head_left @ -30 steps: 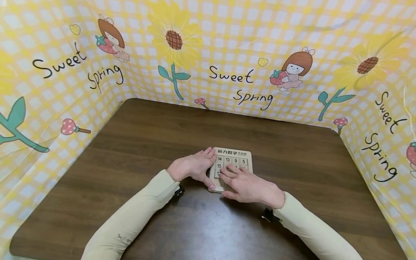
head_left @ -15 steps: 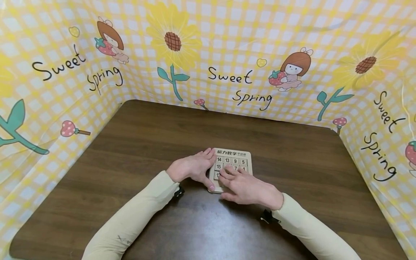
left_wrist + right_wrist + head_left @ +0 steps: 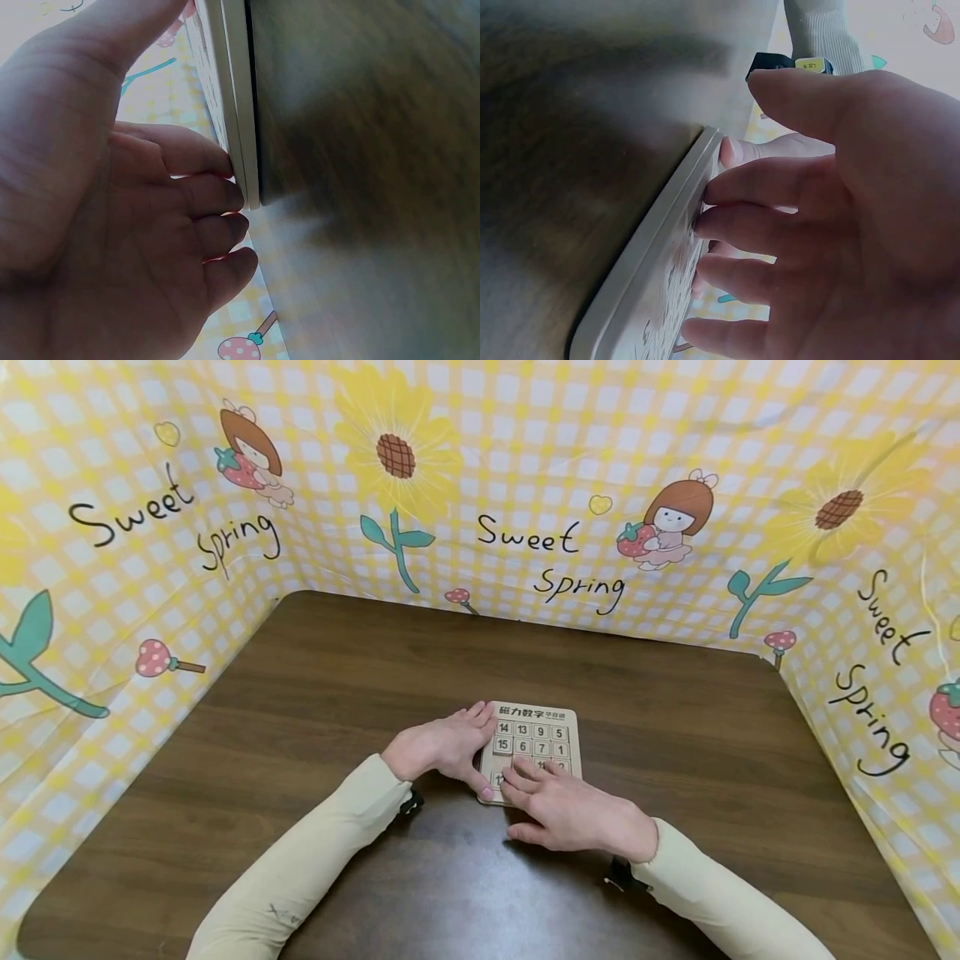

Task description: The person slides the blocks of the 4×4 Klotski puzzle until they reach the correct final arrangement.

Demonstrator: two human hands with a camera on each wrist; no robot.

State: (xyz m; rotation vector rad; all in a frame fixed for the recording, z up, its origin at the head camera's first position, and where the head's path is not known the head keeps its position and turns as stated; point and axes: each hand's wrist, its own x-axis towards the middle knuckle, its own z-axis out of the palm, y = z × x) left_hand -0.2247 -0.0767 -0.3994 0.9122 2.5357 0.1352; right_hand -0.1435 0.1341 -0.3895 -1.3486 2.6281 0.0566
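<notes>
A number slide puzzle [image 3: 531,713], a pale board with numbered square tiles, lies flat on the table. My left hand [image 3: 447,742] rests along its left side, fingers at the upper left and thumb at the lower left corner. In the left wrist view the fingertips [image 3: 234,196] touch the board's edge. Over the lower rows lies my right hand [image 3: 573,806], its extended fingertips touching the tiles. The tile marked 15 [image 3: 502,746] has a bare slot below it. A tile partly under the right fingers sits in the bottom left place. Other lower tiles are hidden by this hand.
The puzzle is on a dark brown wooden table [image 3: 360,660]. Yellow checked cloth [image 3: 525,443] with printed flowers and lettering hangs around its back and sides. A black device [image 3: 626,874] is strapped at the right wrist.
My right hand has slid slightly toward the near edge of the board. The tile below 15 has moved down one place, and the tile marked 6 is uncovered. The left hand stays put.
</notes>
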